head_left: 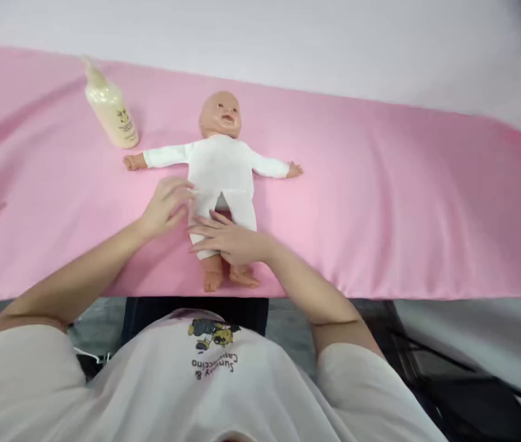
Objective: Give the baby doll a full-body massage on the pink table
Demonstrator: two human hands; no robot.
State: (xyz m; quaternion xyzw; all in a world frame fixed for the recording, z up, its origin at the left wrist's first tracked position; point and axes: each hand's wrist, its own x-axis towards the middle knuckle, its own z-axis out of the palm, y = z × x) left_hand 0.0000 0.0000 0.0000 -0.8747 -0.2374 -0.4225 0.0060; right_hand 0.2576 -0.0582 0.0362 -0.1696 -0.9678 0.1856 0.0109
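A baby doll (220, 162) in white long-sleeved clothes lies on its back on the pink cloth (334, 202), head away from me, arms stretched out sideways. Its bare feet point toward the near table edge. My right hand (228, 238) rests across the doll's legs with its fingers spread. On the doll's other side, my left hand (168, 205) is beside its hip, fingers apart and bent, the fingertips at the edge of the white clothing. Between the trouser legs a gap shows a greyish patch and bare skin.
A pump bottle (113, 116) of pale yellow liquid stands at the left, beyond the doll's hand. A white surface (265, 43) lies behind the pink cloth. Dark folding chair parts (477, 399) show below the table at the lower right.
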